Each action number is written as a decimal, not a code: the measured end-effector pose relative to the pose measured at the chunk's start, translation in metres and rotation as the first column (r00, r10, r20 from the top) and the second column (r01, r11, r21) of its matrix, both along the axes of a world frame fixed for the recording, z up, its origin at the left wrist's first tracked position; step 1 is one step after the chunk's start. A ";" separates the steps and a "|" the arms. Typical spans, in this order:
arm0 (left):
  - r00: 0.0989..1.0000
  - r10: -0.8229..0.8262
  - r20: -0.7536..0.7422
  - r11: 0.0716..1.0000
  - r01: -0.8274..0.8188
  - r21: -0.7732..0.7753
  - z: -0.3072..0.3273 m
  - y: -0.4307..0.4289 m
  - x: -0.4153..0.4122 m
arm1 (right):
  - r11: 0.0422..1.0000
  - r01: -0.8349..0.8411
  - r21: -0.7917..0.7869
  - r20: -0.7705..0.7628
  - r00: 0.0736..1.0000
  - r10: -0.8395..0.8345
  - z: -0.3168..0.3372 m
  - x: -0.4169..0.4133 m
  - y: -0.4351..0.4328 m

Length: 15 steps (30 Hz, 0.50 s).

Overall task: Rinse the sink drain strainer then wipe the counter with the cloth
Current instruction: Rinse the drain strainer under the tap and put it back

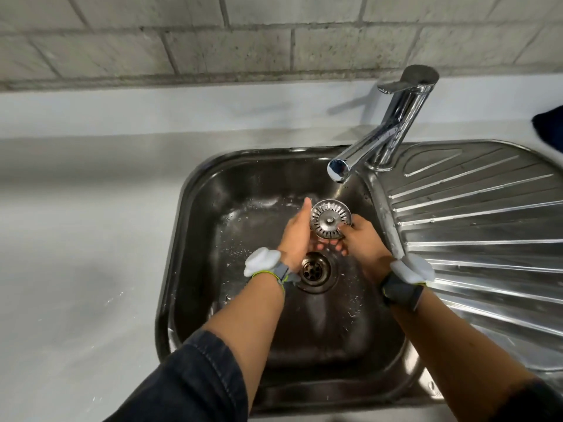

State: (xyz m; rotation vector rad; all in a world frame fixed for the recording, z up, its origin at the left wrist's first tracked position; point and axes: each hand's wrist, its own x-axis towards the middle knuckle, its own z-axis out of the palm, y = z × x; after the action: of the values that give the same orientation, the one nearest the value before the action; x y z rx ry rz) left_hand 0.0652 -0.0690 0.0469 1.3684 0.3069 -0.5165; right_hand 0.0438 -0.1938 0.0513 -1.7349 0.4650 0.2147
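A round steel drain strainer with slotted rim and a centre knob is held over the steel sink basin, below the faucet spout. My right hand pinches its right edge. My left hand is flat against its left side, fingers straight. The open drain hole lies just below my hands. Water drops cover the basin floor. A dark blue cloth shows partly at the right edge of the frame, on the counter.
A chrome mixer tap stands at the basin's back right. A ribbed steel drainboard runs to the right. White counter lies to the left and behind, under a grey block wall.
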 end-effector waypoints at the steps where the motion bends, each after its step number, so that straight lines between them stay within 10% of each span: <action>1: 0.999 -0.021 0.043 1.000 0.020 0.021 0.006 0.001 0.000 | 1.000 -0.028 0.009 -0.004 1.000 0.028 0.005 0.001 0.000; 8: 0.998 -0.025 0.065 0.992 0.017 0.123 0.009 0.018 -0.013 | 0.982 -0.133 -0.135 -0.080 0.989 0.123 0.032 0.000 -0.008; 11: 0.998 -0.054 0.033 0.983 0.047 0.176 0.006 0.019 -0.021 | 0.968 0.150 -0.201 0.280 0.956 -0.090 0.061 0.008 -0.019; 15: 0.995 -0.099 -0.014 0.968 0.099 0.230 0.013 0.018 -0.029 | 0.877 0.440 -0.191 0.744 0.648 -0.163 0.126 0.028 -0.035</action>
State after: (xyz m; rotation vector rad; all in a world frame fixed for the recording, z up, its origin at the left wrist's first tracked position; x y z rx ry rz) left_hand 0.0360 -0.0507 0.0595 1.6154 0.3090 -0.5790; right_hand 0.0718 -0.2289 0.1771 -1.8899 0.2101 -0.8384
